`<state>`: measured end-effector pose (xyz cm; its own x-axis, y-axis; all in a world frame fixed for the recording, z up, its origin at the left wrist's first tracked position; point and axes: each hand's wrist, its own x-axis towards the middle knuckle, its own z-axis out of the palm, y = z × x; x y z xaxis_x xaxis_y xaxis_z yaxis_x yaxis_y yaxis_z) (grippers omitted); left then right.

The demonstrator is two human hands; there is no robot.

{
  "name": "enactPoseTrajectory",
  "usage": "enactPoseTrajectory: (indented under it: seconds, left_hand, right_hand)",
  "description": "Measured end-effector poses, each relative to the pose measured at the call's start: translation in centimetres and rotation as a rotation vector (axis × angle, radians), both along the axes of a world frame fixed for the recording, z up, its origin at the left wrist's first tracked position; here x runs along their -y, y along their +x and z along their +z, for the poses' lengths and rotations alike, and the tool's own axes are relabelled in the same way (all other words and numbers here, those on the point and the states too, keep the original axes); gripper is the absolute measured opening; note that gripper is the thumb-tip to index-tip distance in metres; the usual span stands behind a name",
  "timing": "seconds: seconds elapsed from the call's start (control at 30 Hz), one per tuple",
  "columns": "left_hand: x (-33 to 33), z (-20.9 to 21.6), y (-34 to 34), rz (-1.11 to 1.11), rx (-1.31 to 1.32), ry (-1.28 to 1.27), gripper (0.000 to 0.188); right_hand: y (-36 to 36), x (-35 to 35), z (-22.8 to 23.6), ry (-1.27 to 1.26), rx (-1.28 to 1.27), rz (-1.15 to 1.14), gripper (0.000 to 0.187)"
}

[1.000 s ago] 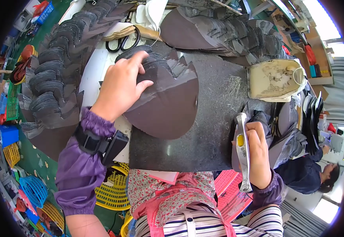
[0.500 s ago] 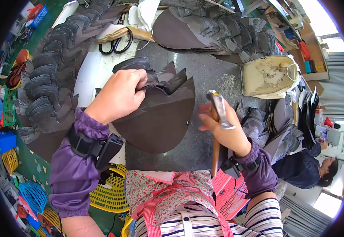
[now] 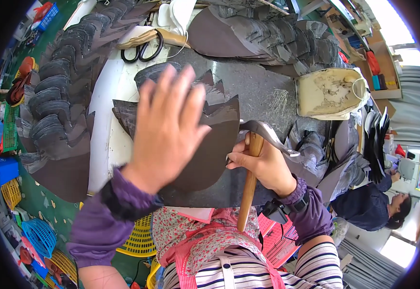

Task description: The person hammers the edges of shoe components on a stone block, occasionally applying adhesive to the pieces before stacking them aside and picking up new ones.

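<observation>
1. Centre of the frame: the left hand [image 3: 169,127] hovers raised and blurred, fingers spread and released, above a dark leather piece [image 3: 215,144] lying on the stone slab [image 3: 263,91] of the worktop.
2. Centre right: the right hand [image 3: 263,164], fingers clenched on the wooden handle, holds a hammer [image 3: 253,164] with its head at the piece's right edge.
3. The step looks like hammering the piece flat; the next blow calls for the left hand to stay off it.
4. Half a second ago the left hand pressed the piece down; now it is lifted, and the hammer is lower.
</observation>
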<state>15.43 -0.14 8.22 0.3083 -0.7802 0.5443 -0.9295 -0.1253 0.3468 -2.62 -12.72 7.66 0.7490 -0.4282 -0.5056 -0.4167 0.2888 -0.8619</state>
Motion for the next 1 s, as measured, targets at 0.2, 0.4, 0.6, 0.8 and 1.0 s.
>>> enactPoseTrajectory:
  seconds: [0.2,0.4,0.6,0.8,1.0]
  left_hand:
    - [-3.6,-0.8,-5.8,-0.051,-0.600,0.170,0.026]
    - [-4.2,-2.5,-7.2,0.042,-0.813,0.051,0.018]
    - [-4.7,-4.0,-7.5,0.090,-0.973,0.052,0.012]
    - [-4.0,-4.5,-8.8,0.128,-0.668,0.075,0.013]
    - [-3.4,-4.8,-9.5,0.158,-0.481,0.143,0.017]
  right_hand:
    - [0.5,-1.0,0.5,0.096,0.037,-0.066,0.030]
    - [0.9,-2.0,-0.2,0.048,-0.002,-0.049,0.028]
    - [0.8,-3.0,-0.9,0.083,-0.078,-0.066,0.026]
    - [-0.1,-3.1,-0.1,-0.162,-0.226,-0.045,0.024]
    - [-4.3,-1.4,-1.8,-1.019,-0.214,0.320,0.027]
